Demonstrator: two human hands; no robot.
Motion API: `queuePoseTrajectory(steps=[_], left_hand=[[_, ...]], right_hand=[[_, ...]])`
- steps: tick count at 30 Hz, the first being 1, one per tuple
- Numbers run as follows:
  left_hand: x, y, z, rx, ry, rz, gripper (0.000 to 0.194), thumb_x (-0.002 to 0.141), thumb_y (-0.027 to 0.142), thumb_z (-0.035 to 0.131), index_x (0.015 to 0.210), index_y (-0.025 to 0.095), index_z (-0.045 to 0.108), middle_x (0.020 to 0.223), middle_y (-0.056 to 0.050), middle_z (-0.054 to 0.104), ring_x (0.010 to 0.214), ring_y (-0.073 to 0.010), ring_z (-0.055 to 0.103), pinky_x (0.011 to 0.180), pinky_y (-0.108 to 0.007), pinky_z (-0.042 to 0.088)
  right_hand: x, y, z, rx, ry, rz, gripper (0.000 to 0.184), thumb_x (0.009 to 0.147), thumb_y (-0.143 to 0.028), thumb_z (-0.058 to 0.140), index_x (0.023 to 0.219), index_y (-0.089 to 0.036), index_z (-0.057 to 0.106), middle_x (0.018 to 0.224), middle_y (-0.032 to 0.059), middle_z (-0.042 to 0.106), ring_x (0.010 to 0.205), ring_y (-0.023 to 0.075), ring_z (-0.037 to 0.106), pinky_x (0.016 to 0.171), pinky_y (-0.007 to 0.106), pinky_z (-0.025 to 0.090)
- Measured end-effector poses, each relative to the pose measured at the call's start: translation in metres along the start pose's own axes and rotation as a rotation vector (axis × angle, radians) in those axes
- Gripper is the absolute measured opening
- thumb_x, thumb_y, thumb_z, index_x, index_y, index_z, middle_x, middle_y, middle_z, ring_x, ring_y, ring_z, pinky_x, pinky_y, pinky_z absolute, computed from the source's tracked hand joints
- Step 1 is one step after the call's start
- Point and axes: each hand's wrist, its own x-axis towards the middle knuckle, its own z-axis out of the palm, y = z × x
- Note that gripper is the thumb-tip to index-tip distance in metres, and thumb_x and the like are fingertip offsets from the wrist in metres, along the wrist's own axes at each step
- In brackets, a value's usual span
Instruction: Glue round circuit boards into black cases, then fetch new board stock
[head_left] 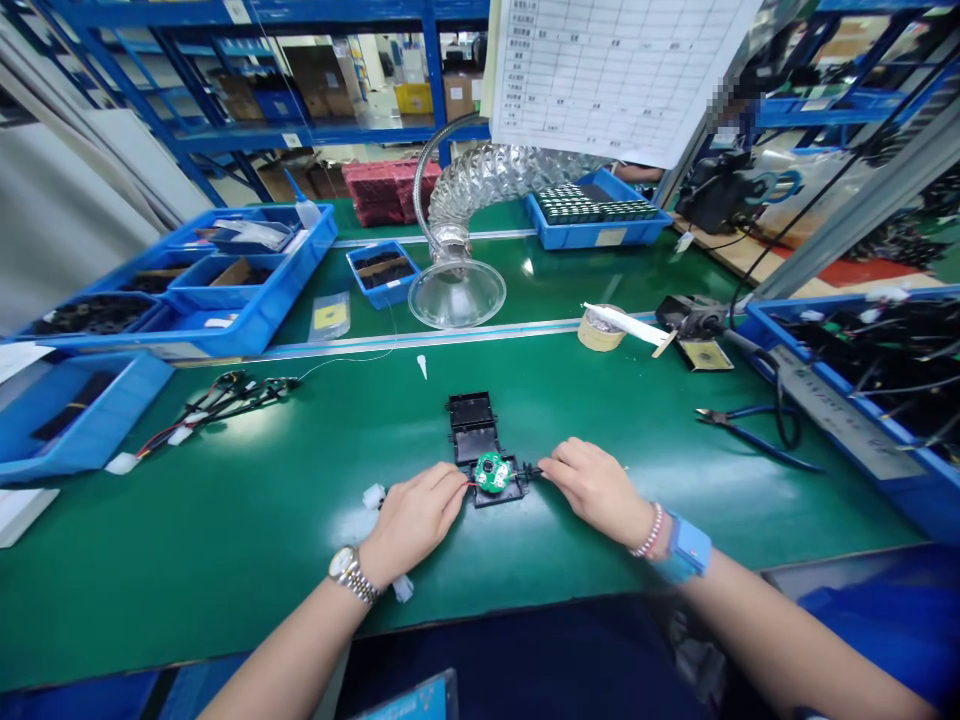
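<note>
A small green circuit board rests in the nearest of several linked black plastic cases on the green bench. My left hand is closed at the case's left side, its fingertips on thin red wires that run to the board. White connectors stick out beside and below that hand. On the right, my right hand pinches a black cable where it leaves the case. The fingertips of both hands partly hide what they grip.
Blue-handled pliers and a soldering iron stand lie to the right, near a bin of cables. A fume hood hangs behind the cases. Wired parts and blue trays are at left.
</note>
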Motion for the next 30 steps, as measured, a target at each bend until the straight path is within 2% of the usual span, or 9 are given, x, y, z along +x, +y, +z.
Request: queuePoseTrajectory(steps=[4,9,15,18,20,22,25,27,30], left_hand=[[0.001,-0.001,0.005,0.034,-0.088,-0.025,0.027,0.091,0.026,0.032,0.094,0.020,0.058,0.092,-0.004,0.061,0.076,-0.0143,0.060,0.064,-0.025,0.046],[-0.011,-0.004,0.008,-0.013,-0.074,-0.062,0.028,0.091,0.028,0.033,0.099,0.022,0.059,0.088,-0.002,0.060,0.071,-0.0117,0.059,0.059,-0.022,0.043],[-0.016,-0.005,0.013,-0.006,-0.025,0.002,0.026,0.091,0.026,0.034,0.093,0.020,0.059,0.084,-0.002,0.061,0.075,-0.0121,0.057,0.064,-0.022,0.042],[-0.015,-0.006,0.013,-0.010,-0.027,0.018,0.025,0.091,0.026,0.034,0.092,0.020,0.059,0.084,-0.002,0.061,0.075,-0.0123,0.057,0.065,-0.022,0.042],[-0.015,-0.006,0.013,-0.023,-0.030,0.021,0.025,0.091,0.026,0.034,0.092,0.020,0.059,0.085,-0.002,0.061,0.076,-0.0123,0.057,0.065,-0.022,0.042],[-0.016,-0.007,0.013,-0.037,-0.028,0.019,0.025,0.091,0.026,0.034,0.091,0.021,0.059,0.085,-0.002,0.061,0.075,-0.0121,0.057,0.065,-0.021,0.042],[-0.017,-0.007,0.014,-0.054,-0.014,0.018,0.025,0.091,0.026,0.035,0.091,0.021,0.059,0.084,-0.002,0.061,0.074,-0.0121,0.057,0.065,-0.021,0.042],[-0.017,-0.008,0.015,-0.061,-0.006,0.023,0.024,0.090,0.026,0.035,0.092,0.021,0.059,0.083,-0.002,0.061,0.074,-0.0121,0.058,0.065,-0.021,0.042],[-0.017,-0.008,0.016,-0.062,-0.006,0.027,0.024,0.090,0.026,0.035,0.092,0.022,0.059,0.083,-0.002,0.061,0.073,-0.0122,0.058,0.066,-0.021,0.043]], right_hand=[[0.002,-0.001,0.009,-0.016,-0.052,0.007,0.024,0.091,-0.022,0.038,0.093,-0.020,0.062,0.078,0.0047,0.054,0.074,0.0158,0.040,0.064,0.029,0.028],[0.007,-0.006,0.013,-0.032,-0.079,-0.046,0.023,0.090,-0.021,0.039,0.102,-0.019,0.060,0.081,0.0053,0.054,0.076,0.0165,0.040,0.065,0.030,0.029],[0.007,-0.008,0.014,0.008,-0.064,-0.042,0.025,0.091,-0.023,0.038,0.103,-0.019,0.060,0.080,0.0059,0.054,0.076,0.0164,0.042,0.066,0.029,0.031],[0.006,-0.010,0.015,0.095,-0.053,-0.011,0.027,0.091,-0.023,0.037,0.100,-0.018,0.062,0.079,0.0070,0.055,0.077,0.0171,0.043,0.068,0.030,0.035],[0.007,-0.006,0.013,0.284,-0.037,0.026,0.025,0.090,-0.025,0.041,0.102,-0.018,0.062,0.084,0.0081,0.057,0.082,0.0181,0.046,0.074,0.033,0.038],[0.010,0.008,0.011,0.653,0.030,0.179,0.022,0.084,-0.028,0.053,0.101,-0.018,0.062,0.088,0.0074,0.060,0.085,0.0178,0.050,0.080,0.035,0.040],[0.022,0.049,0.005,1.294,0.345,0.692,0.027,0.069,-0.031,0.070,0.091,-0.017,0.060,0.077,0.0019,0.061,0.072,0.0137,0.054,0.071,0.030,0.046],[0.034,0.084,0.002,1.493,0.573,0.936,0.028,0.070,-0.038,0.067,0.082,-0.017,0.053,0.068,-0.0009,0.057,0.062,0.0113,0.055,0.061,0.027,0.048],[0.054,0.131,-0.004,1.561,0.770,1.039,0.032,0.082,-0.048,0.048,0.075,-0.018,0.042,0.063,-0.0018,0.053,0.058,0.0097,0.055,0.057,0.025,0.049]])
